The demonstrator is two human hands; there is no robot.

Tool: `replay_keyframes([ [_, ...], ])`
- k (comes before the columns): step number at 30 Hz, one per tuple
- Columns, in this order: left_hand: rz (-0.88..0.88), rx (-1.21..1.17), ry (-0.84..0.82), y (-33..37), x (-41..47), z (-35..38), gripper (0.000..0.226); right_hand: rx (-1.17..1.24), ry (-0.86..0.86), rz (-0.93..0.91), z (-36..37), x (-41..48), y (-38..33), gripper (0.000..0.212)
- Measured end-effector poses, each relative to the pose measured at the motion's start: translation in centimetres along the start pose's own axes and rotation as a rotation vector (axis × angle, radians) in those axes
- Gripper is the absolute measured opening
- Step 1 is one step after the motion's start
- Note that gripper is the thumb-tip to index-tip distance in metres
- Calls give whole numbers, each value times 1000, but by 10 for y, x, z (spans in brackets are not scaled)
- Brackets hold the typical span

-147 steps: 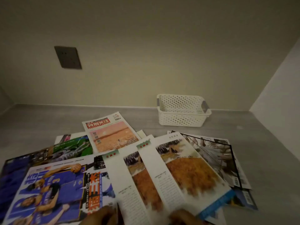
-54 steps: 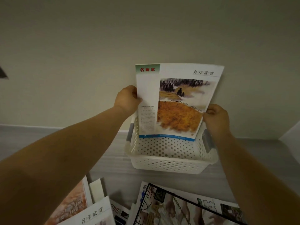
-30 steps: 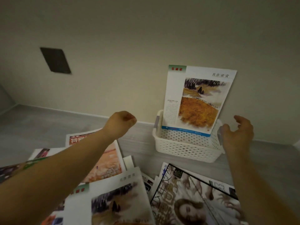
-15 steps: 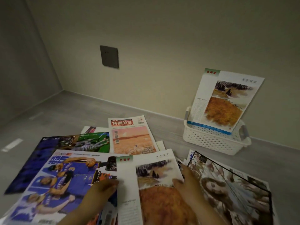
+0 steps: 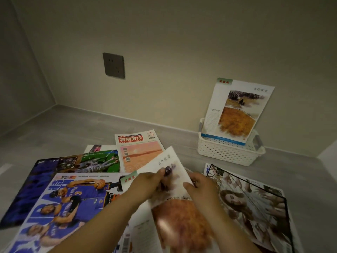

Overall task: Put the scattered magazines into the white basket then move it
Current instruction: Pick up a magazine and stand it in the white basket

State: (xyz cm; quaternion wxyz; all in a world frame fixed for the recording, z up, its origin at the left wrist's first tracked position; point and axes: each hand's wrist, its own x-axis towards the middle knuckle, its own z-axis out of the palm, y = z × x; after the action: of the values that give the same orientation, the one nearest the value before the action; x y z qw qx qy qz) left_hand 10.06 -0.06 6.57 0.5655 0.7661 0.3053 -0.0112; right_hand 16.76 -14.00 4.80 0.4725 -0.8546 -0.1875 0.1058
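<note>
Grey floor (image 5: 54,132) meets a beige wall (image 5: 182,42) w/ a dark socket plate (image 5: 113,65) on it, and you're looking down at a spread of magazines. Your left hand (image 5: 145,185) and right hand (image 5: 202,187) are both on the landscape-painting magazine (image 5: 175,203) — its far edge is tilted up off the pile, blurred. Left fingers are pinched on the upper-left part of the cover, thumb on top; right fingers are closed on the right edge, thumb across the page. Can't tell how much of it rests on the pile underneath.

White basket (image 5: 228,152) sits on the floor by the wall, to the right and well apart from your hands. One matching painting magazine (image 5: 237,112) stands upright in it, leaning back toward the wall, most of it sticking up above the rim.

Rest of the pile is on the floor: basketball magazine (image 5: 63,203) at lower left, touching your left forearm; green sports magazine (image 5: 94,161) behind it, overlapping a dark blue one (image 5: 31,189); red-titled magazine (image 5: 138,150) w/ an orange sunset cover farther back, partly under the lifted cover; a fashion magazine (image 5: 255,207) w/ a woman on the cover on the right, just beside your right hand — between you and the basket.
</note>
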Motion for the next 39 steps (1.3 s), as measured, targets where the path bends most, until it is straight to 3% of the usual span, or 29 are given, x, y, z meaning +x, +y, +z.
replay_keyframes([
  [2, -61, -145, -54, 21, 0, 3, 33, -55, 24, -117, 4, -9, -14, 15],
  [5, -11, -266, -102, 37, -4, 3, 36, -163, 100, -289, 11, -20, -32, 17],
  [9, 100, -415, 29, 53, -4, -3, 17, -294, 122, -397, 16, -27, -50, 31],
  [13, 209, -355, 98, 66, -6, -15, 26, -359, 90, -456, 14, -32, -56, 46],
  [18, 489, -382, 74, 91, -7, -50, 23, -130, 161, -387, -20, -18, -52, 55],
  [21, 601, -298, 22, 108, -10, -63, 22, 106, 284, -197, -48, 2, -49, 65],
  [24, 628, -313, 10, 124, -6, -65, 21, 356, 227, -12, -74, 22, -45, 73],
  [27, 633, -349, 6, 139, 2, -59, 19, 532, 117, 23, -97, 35, -35, 59],
  [30, 639, -371, 33, 154, 14, -46, 21, 566, 42, -12, -115, 45, -28, 26],
  [35, 693, -330, 18, 183, 42, -33, 21, 434, 289, 29, -146, 67, -24, 20],
  [39, 726, -240, -8, 212, 73, -23, 11, 304, 460, -57, -177, 95, -26, 25],
])
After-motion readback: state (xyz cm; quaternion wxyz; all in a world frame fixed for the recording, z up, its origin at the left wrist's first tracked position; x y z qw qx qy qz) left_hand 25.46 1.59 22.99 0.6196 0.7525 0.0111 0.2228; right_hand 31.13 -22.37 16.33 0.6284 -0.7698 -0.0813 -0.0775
